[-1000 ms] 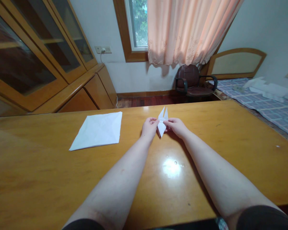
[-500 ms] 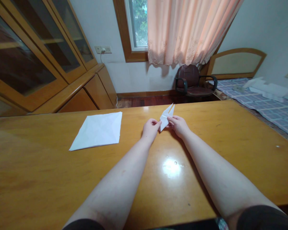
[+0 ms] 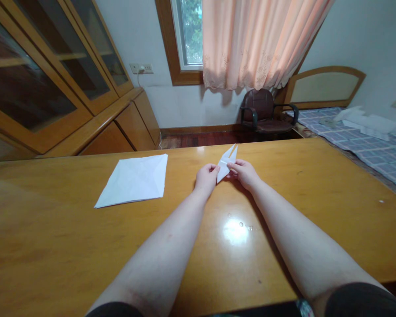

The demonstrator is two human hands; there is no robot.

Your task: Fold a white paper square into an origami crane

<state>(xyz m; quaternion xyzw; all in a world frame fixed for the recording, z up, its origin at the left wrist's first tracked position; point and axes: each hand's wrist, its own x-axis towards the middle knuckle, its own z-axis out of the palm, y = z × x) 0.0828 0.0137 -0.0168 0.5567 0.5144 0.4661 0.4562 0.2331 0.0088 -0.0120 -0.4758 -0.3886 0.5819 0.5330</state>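
Note:
Between my two hands is a small piece of folded white paper, with two narrow points spread at its far end and one point towards me. My left hand pinches its left edge between thumb and fingers. On the right edge, my right hand grips it with the thumb on top and the fingers partly hidden beneath. A stack of square white paper sheets lies on the wooden table, left of my hands.
Beyond the table's far edge stands a brown office chair. A glass-fronted wooden cabinet is at the left. To the right, a bed with a checked cover has white paper pieces on it.
The folded paper has shifted slightly left and towards me, tilting a little between my fingers. Both hands keep hold of it. The paper stack stays in place.

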